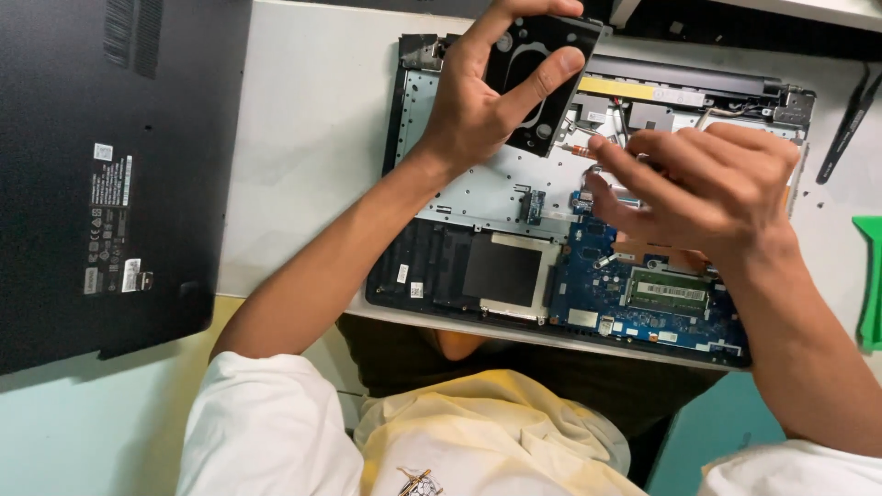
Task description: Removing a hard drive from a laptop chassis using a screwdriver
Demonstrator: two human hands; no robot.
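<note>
An opened laptop (487,197) lies upside down on the white desk, its blue circuit board (643,303) and a green memory module (668,292) exposed at the right. My left hand (478,101) holds a flat black part with round cut-outs (542,83) lifted above the laptop's far side, thumb across its face. My right hand (707,188) hovers over the board beside it, fingers bent toward a copper-coloured strip (582,152). What the right fingertips pinch is hidden.
The laptop's black bottom cover (110,174) lies at the left of the desk. A green plastic pry tool (869,276) sits at the right edge, and a black tool (850,119) lies at the far right. My lap is below the desk edge.
</note>
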